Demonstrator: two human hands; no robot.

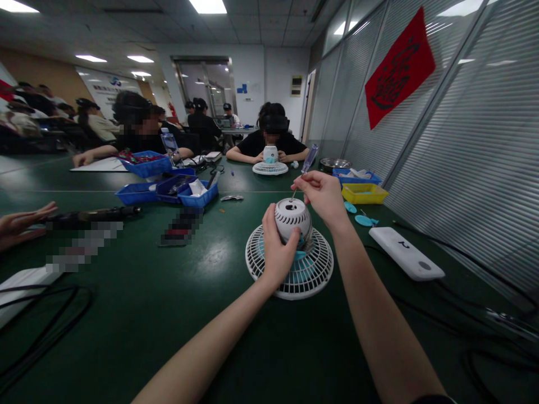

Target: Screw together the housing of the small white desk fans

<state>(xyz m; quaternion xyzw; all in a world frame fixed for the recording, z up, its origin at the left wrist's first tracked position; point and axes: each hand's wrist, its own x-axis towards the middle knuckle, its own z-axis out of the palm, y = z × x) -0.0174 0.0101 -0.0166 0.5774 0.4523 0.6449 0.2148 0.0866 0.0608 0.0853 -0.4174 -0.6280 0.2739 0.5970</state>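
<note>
A small white fan (295, 264) lies face down on the green table (168, 314), its round motor housing (292, 216) pointing up. My left hand (275, 249) is wrapped round the left side of that housing. My right hand (322, 196) pinches a small screwdriver (306, 164) with a clear blue handle. The screwdriver tip rests on top of the housing. The blue blades of the fan show through the white grille.
A white power bank (406, 252) lies to the right, with black cables behind it. A yellow tray (364, 193) and blue trays (168, 188) stand further back. Another person's hand (19, 224) rests at the left edge. Across the table a person works on a similar fan (270, 163).
</note>
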